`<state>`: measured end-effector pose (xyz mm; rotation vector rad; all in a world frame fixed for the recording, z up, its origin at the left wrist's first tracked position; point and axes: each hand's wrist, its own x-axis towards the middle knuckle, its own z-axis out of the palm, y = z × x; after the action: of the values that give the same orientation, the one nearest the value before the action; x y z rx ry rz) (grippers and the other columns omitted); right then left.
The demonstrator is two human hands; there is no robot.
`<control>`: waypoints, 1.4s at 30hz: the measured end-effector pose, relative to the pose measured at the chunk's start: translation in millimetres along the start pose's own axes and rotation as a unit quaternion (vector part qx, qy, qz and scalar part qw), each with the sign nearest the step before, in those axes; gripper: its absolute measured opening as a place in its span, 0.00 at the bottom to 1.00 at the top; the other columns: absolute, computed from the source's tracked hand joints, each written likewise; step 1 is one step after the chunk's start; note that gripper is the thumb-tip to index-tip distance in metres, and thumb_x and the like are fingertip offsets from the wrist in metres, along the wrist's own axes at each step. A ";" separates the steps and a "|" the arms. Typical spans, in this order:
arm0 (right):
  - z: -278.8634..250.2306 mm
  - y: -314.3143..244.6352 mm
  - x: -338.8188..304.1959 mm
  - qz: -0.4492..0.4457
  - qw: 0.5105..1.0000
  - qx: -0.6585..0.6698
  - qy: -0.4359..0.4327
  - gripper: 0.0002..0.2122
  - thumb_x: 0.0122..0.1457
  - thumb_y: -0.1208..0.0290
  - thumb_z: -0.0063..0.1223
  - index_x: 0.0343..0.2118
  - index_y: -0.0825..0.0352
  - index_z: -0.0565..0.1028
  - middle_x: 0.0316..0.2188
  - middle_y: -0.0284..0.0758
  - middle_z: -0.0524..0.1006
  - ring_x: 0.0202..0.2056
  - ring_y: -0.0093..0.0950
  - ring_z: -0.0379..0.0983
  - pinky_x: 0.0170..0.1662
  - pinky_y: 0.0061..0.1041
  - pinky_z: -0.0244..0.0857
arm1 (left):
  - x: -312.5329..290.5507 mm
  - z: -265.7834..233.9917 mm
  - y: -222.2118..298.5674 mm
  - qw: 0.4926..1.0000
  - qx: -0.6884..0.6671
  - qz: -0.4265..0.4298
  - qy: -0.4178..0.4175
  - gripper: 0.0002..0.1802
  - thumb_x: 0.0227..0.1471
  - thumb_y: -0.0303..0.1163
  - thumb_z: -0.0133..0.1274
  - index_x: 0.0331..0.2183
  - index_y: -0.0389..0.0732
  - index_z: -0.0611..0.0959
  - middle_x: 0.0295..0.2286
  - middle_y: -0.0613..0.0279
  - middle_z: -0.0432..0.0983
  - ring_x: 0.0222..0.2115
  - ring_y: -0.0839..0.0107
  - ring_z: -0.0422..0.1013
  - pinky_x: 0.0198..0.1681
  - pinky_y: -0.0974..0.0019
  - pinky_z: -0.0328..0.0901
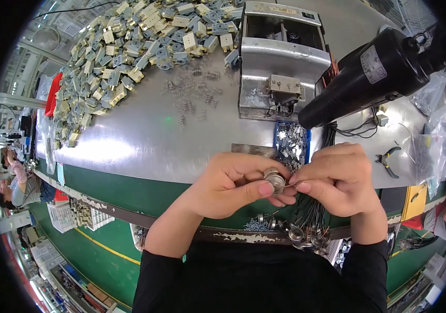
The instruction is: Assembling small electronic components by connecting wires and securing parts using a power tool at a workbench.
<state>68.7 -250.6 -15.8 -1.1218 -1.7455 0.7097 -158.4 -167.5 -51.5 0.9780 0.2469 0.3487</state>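
Inside the left hand (pixel 227 187), a round metal part (pixel 274 179) sits partly hidden.

A steel-topped workbench (pixel 144 133) is stretching across the room, and bright light (pixel 98 149) is glaring off its metal at the left. A green strip (pixel 124 194) is running along the near side, right above a chipped dark edge. Down below, green floor (pixel 98 266) is showing, a yellow line (pixel 109 247) is slanting across it, and white crates (pixel 61 218) are sitting beside the bench.
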 end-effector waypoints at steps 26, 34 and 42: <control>25.3 -6.9 -4.2 -0.087 0.988 -0.126 0.019 0.06 0.45 0.77 0.72 0.24 0.64 0.83 0.13 0.31 0.74 0.13 0.27 0.67 0.18 0.25 0.54 | -2.0 -26.4 -37.7 0.959 0.190 0.209 0.017 0.20 0.36 0.21 0.78 0.28 0.36 0.80 0.29 0.58 0.81 0.32 0.70 0.80 0.36 0.68 0.75; 34.5 -4.6 -10.9 -0.128 0.958 -0.235 0.099 0.07 0.46 0.80 0.70 0.28 0.66 0.82 0.15 0.29 0.74 0.14 0.27 0.69 0.19 0.25 0.59 | -1.1 -15.7 -35.9 0.914 0.261 0.301 0.082 0.14 0.41 0.17 0.74 0.29 0.33 0.82 0.30 0.51 0.83 0.31 0.71 0.81 0.32 0.69 0.74; 29.9 -19.2 -12.1 0.011 0.990 -0.140 0.027 0.10 0.54 0.80 0.63 0.40 0.72 0.82 0.21 0.37 0.79 0.19 0.30 0.75 0.24 0.25 0.67 | -3.7 -13.0 -19.4 0.747 0.527 0.363 0.181 0.13 0.45 0.15 0.63 0.36 0.37 0.85 0.30 0.56 0.86 0.28 0.65 0.83 0.31 0.69 0.75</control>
<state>36.2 -269.4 -17.1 -1.3390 -1.8273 0.4503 -163.0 -168.9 -74.6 2.1456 0.4270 1.2094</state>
